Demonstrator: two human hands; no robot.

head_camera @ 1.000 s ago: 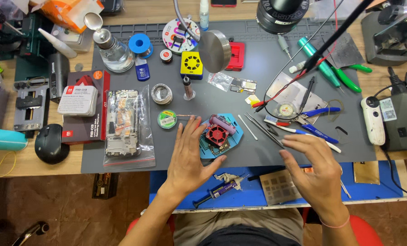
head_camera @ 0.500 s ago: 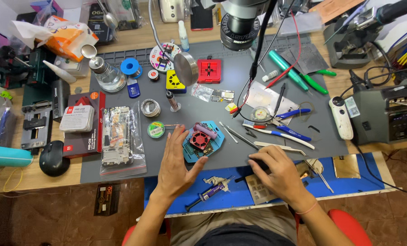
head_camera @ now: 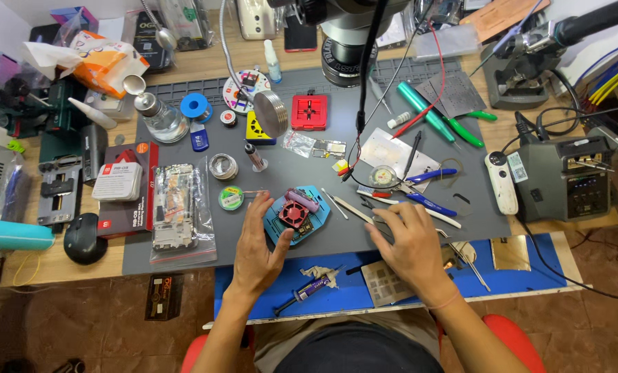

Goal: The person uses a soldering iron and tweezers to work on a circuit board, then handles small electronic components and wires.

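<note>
Teal circuit module (head_camera: 296, 215) — red fan, purple cylinder atop.

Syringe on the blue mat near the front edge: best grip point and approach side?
Grip the syringe mid-barrel, coming from above with fingers across its length. It lies flat and slanted on the blue mat, plunger end lower left, tip toward the crumpled tissue. The left hand is nearest; the barrel's sides look clear.

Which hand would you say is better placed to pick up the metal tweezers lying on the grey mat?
Probably the right hand: its fingers rest on the grey mat at one end of the metal tweezers. The left hand sits against the blue board with the red fan, farther from them.
</note>
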